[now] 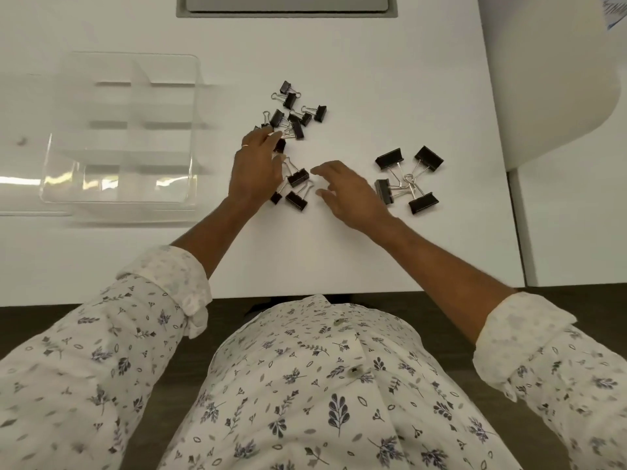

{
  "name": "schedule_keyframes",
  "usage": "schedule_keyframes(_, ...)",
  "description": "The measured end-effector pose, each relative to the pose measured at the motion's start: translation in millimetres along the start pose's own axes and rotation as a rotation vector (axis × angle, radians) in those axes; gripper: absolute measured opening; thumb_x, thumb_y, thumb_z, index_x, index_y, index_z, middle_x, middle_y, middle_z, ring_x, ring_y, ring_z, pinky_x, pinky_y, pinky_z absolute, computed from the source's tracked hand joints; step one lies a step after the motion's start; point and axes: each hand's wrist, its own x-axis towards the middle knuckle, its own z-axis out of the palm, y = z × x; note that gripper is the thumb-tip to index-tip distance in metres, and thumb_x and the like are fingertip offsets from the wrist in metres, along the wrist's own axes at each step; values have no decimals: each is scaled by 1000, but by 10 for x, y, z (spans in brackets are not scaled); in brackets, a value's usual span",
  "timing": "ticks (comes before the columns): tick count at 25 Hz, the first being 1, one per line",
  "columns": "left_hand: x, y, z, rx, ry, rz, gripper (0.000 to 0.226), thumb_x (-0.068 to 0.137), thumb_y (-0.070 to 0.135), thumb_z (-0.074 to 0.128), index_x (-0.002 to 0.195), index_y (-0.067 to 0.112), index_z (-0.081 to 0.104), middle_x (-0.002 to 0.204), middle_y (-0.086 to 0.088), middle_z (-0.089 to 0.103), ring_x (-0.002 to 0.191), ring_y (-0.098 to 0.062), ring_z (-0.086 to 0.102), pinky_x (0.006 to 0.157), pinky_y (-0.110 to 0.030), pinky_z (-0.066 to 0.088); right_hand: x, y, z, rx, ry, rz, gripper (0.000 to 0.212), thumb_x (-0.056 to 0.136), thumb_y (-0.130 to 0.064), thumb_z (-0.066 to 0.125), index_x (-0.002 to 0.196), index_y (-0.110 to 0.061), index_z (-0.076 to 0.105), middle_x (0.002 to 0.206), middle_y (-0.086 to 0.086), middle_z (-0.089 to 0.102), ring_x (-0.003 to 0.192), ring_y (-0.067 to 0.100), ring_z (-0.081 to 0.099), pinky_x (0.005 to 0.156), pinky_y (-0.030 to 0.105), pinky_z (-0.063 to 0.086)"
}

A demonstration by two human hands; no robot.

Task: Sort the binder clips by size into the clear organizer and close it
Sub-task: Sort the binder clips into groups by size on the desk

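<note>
A clear organizer (51, 171) with several compartments stands open on the left of the white table. Black binder clips lie in groups: several small ones (295, 110) at the middle back, medium ones (298, 177) between my hands, several large ones (407, 174) to the right. My left hand (256, 167) reaches into the small and medium clips; its fingertips touch a small clip (280, 145), grip unclear. My right hand (349, 193) hovers just right of the medium clips, fingers spread, holding nothing.
The organizer's clear lid (163, 72) lies folded back behind it. A grey recessed panel (286, 6) sits at the table's far edge. A white chair back (549, 79) stands at the right. The table's front edge (101, 301) runs near my body.
</note>
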Motion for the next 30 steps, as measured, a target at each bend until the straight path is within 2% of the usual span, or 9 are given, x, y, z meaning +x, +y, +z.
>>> schedule_keyframes(4, 168, -177, -129, 33, -103, 81, 43, 96, 13, 60, 139, 12, 58, 140, -12, 58, 133, -35, 47, 102, -51, 48, 70, -306, 350, 63, 15, 90, 51, 95, -28, 68, 141, -14, 52, 133, 9, 51, 105, 27, 60, 88, 27, 43)
schedule_keyframes(9, 308, -259, -217, -90, -193, 50, 39, 97, 15, 62, 136, 13, 60, 130, -13, 54, 125, -31, 51, 101, -45, 48, 207, -511, 486, 102, 118, 173, 45, 97, -15, 64, 140, -13, 53, 135, 8, 50, 105, 22, 60, 92, 25, 44)
schedule_keyframes(13, 390, -283, -346, -221, -109, 70, 32, 98, 17, 62, 130, 13, 65, 125, -10, 55, 107, -20, 59, 89, -23, 43, 168, -497, 466, 194, 235, 213, 42, 97, -15, 63, 137, -13, 54, 133, 5, 54, 101, 16, 63, 90, 33, 53)
schedule_keyframes(17, 420, -176, -433, -442, 52, 14, 25, 93, 23, 65, 117, 15, 69, 117, 0, 63, 98, -12, 65, 83, -17, 50, 186, -527, 395, 443, 447, 374, 40, 96, -19, 67, 132, -8, 56, 128, 5, 61, 88, 6, 66, 80, 14, 53)
schedule_keyframes(18, 416, -112, -441, -506, 74, -14, 26, 92, 22, 65, 117, 15, 68, 114, 3, 66, 96, -10, 65, 81, -15, 51, 202, -527, 358, 547, 477, 433, 39, 96, -22, 69, 131, -9, 57, 125, 4, 64, 88, 7, 68, 81, 14, 54)
schedule_keyframes(21, 361, 151, -411, -682, 73, -130, 27, 93, 22, 66, 119, 14, 65, 101, 9, 71, 87, -5, 69, 75, -13, 53, 232, -505, 212, 979, 530, 558, 37, 94, -28, 71, 126, -11, 61, 109, 2, 70, 89, 15, 71, 91, 34, 60)
schedule_keyframes(24, 247, 384, -267, -791, 13, -180, 28, 93, 26, 69, 118, 16, 64, 91, 12, 70, 88, -8, 72, 81, -26, 60, 188, -474, 36, 1274, 619, 569, 27, 94, -14, 72, 117, -3, 64, 98, 9, 70, 88, 17, 68, 91, 34, 59)
schedule_keyframes(26, 164, 522, -138, -833, -38, -152, 29, 91, 25, 71, 118, 17, 64, 92, 13, 70, 84, -4, 72, 81, -34, 62, 87, -421, -84, 1343, 704, 593, 21, 93, -12, 73, 110, -4, 65, 91, 8, 69, 85, 19, 67, 90, 33, 59)
schedule_keyframes(30, 4, 882, 66, -813, -170, -42, 37, 89, 21, 77, 123, 14, 63, 105, 3, 73, 75, 4, 70, 75, -14, 54, -196, -110, -421, 1161, 864, 677, 11, 89, -14, 76, 98, -10, 72, 88, 8, 73, 82, 19, 71, 80, 34, 60)
